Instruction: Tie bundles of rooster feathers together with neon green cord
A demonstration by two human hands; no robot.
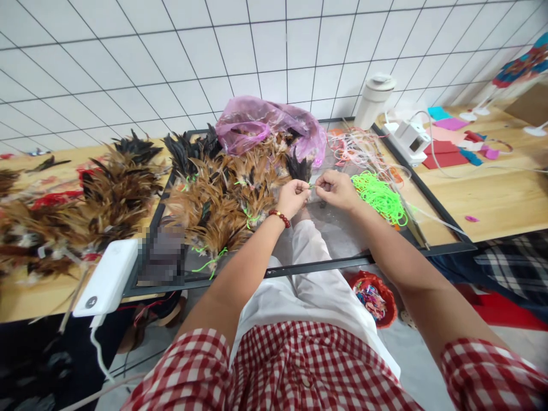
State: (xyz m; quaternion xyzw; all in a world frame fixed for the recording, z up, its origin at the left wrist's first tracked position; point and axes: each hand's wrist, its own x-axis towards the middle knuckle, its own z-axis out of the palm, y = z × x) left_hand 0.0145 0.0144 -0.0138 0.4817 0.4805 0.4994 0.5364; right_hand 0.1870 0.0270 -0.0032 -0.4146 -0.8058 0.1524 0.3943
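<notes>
My left hand (293, 198), with a red bead bracelet at the wrist, is closed in a pinch. Facing it, my right hand (339, 190) pinches too, and a short bit of bright green cord (312, 186) runs between the fingertips of both. Dark feathers (298, 167) stick up just beyond my left fingers; whether that hand grips them I cannot tell. Bunches of brown feathers (222, 197) lie left of my hands, some with green cord on them. To the right sits a heap of loose green cord (379, 197).
A dark-framed glass surface (325, 264) lies below my hands. Around it are a pink plastic bag (274, 123), white and orange strings (355, 149), a white bottle (374, 100), a power strip (406, 140), a white power bank (109, 277) and more feathers (115, 194). A red basket (389, 302) stands below.
</notes>
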